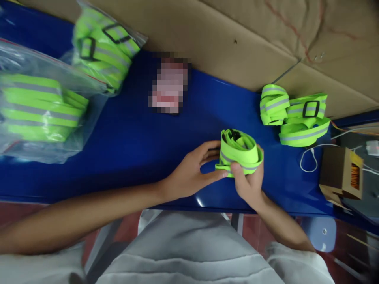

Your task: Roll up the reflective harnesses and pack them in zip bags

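Observation:
Between my two hands is a rolled reflective strap (240, 152), neon green with a grey stripe, held just above the blue table. My left hand (192, 169) grips its left side, thumb in front and fingers behind. On the right side, my right hand (250, 177) is wrapped round the roll with its thumb across the front. Something black shows in the middle of the coil. Two more green straps lie at the back right: a tight roll (274, 104) and a looser one (306, 124) with a black buckle.
Clear plastic bags of folded green straps, one bundle (41, 108) at left and another (103, 51) behind it, lie on the blue table (130, 157). A blurred-out pinkish item (170, 85) is near the cardboard wall (219, 35). At right are a small cardboard box (334, 169) and white cable (308, 169).

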Available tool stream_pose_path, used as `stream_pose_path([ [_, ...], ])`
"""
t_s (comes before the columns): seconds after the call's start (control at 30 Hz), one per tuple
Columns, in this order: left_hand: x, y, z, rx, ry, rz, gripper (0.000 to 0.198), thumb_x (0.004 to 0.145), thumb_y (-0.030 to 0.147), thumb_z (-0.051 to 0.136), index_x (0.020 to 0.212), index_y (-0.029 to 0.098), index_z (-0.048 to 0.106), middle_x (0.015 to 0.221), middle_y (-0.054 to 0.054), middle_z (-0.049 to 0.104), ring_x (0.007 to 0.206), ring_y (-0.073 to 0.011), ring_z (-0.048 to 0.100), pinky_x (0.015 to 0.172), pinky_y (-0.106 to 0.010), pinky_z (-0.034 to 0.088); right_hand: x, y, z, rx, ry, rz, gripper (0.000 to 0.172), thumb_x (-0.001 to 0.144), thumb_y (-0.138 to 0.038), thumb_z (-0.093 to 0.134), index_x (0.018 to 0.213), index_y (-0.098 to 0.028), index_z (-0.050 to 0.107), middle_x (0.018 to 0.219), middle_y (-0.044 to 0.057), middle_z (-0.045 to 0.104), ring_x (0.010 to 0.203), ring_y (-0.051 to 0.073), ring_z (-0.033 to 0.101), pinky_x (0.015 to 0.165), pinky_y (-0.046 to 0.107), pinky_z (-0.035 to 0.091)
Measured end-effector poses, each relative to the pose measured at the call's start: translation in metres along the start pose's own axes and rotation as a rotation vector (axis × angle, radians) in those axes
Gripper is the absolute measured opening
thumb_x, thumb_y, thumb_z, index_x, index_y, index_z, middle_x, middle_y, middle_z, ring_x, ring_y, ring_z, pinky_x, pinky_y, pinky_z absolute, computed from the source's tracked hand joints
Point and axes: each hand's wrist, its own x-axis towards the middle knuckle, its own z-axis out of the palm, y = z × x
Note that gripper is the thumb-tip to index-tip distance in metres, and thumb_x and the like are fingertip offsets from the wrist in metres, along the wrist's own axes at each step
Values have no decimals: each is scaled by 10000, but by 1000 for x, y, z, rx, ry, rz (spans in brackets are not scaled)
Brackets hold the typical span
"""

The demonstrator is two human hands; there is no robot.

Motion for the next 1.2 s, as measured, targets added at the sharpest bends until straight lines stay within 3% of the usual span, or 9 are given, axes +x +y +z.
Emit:
stream_pose_path([
  [0.1,0,-3,-2,89,3,2,584,845,260,816,1347,168,535,1384,-132,656,1274,-245,645,1140,-411,487,-4,3,7,4,-43,-81,592,940,-445,663,1456,-253,444,1407,144,548,1338,328,541,1126,531,446],
  [0.27,0,-9,-4,169,-9,10,700,855,351,818,1446,170,490,1434,-141,623,1291,-254,628,1130,-397,481,-6,5,11,38,-72,-47,554,969,-446,614,1452,-253,423,1396,146,542,1300,318,564,1102,521,465],
  [0.47,3,1,-8,215,-54,8,651,814,391,848,1370,180,582,1295,-97,698,1185,-245,663,1057,-375,511,-9,1,10,96,-77,-88,549,962,-520,608,1420,-261,452,1414,152,546,1347,342,546,1113,551,469],
  [0.6,6,0,-15,302,-30,101,587,723,392,916,1234,199,698,1270,-95,672,1208,-266,625,1108,-427,473,-11,-7,7,198,-130,-77,576,961,-447,646,1467,-288,420,1502,150,537,1400,340,541,1130,563,475],
  [0.77,14,-3,-25,478,16,205,478,648,444,955,1033,208,799,1289,-122,583,1261,-283,565,1163,-456,427,-13,-4,8,380,-146,124,493,953,-421,679,1391,-276,503,1305,117,704,1127,269,725,947,428,617],
  [0.93,21,26,-37,681,-180,176,346,978,482,633,1178,238,774,1339,-112,651,1284,-237,613,1161,-418,438,-7,10,13,611,-54,443,512,966,-550,629,1363,-232,568,1291,116,723,1121,277,731,991,444,602],
  [1.0,24,39,-50,878,-86,247,407,1033,479,530,1293,227,717,1350,-121,667,1278,-241,624,1151,-424,446,-2,13,11,641,10,454,554,950,-562,652,1386,-235,557,1326,114,707,1160,279,718,1003,440,595],
  [1.1,29,53,-84,1334,316,408,507,1003,498,575,1419,211,620,1461,-169,591,1377,-330,531,1175,-527,383,6,14,7,630,70,425,594,933,-581,667,1400,-234,547,1351,118,696,1171,278,715,993,430,603],
  [1.2,33,59,-123,1636,528,422,519,991,527,568,1401,215,635,1545,-202,486,1441,-395,441,1159,-569,366,11,11,4,624,87,412,614,924,-606,665,1398,-234,549,1333,120,707,1140,283,726,938,423,629],
])
